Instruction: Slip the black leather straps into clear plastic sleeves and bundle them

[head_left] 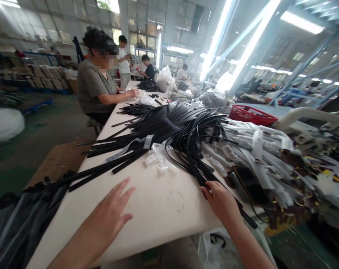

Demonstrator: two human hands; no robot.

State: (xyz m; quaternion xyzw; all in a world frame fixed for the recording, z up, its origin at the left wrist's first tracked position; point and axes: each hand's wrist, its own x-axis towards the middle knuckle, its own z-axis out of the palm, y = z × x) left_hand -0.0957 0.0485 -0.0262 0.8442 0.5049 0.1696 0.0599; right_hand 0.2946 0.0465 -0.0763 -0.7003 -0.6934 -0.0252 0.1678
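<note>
My left hand [110,213] is over the near left part of the pale table [155,201], its fingers spread and nothing in it. My right hand [218,198] is at the lower end of a bundle of thin black straps [190,145], its fingers curled on them near the table's right side. Flat black strips [141,127] lie fanned across the middle, some reaching past the left edge. Small clear plastic wrappers [161,158] lie between the strips and the bundle.
White-wrapped straps with metal fittings [259,160] are heaped at the right, below a red basket [252,115]. More black strips [21,213] hang at the lower left. A person [98,87] works at the table's left side, others farther back.
</note>
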